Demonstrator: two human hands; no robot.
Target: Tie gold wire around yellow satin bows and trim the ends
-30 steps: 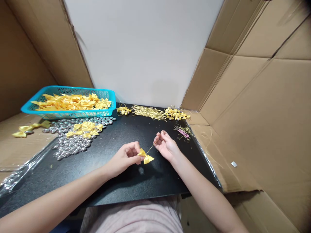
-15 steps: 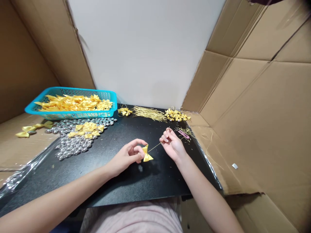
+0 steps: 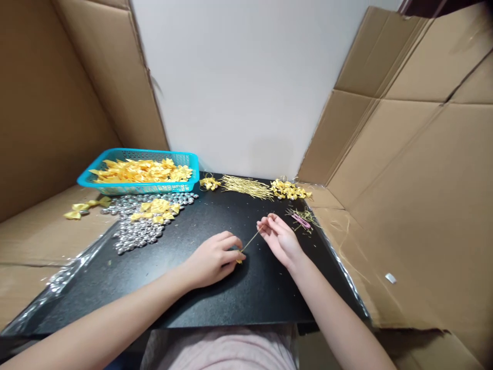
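My left hand (image 3: 219, 257) is closed around a yellow ribbon bow (image 3: 239, 259), low over the black table; the fingers hide most of the bow. A thin gold cord (image 3: 251, 240) runs from the bow up to the right. Its other end is pinched between the fingertips of my right hand (image 3: 278, 237), and the stretch between the hands is taut. Just beyond my right hand lie pink-handled scissors (image 3: 301, 221) among gold cord scraps.
A blue basket (image 3: 137, 190) of yellow bows stands back left. Silver beads (image 3: 140, 235) with several bows (image 3: 157, 209) on top lie before it. Gold cord pieces (image 3: 247, 187) and finished-looking bow clusters (image 3: 289, 189) line the back. Cardboard walls (image 3: 416, 180) flank the table (image 3: 200, 303).
My left hand has turned palm down and closed over the bow, which is now mostly covered. My right hand keeps its pinch on the cord. The whole view has shifted slightly.
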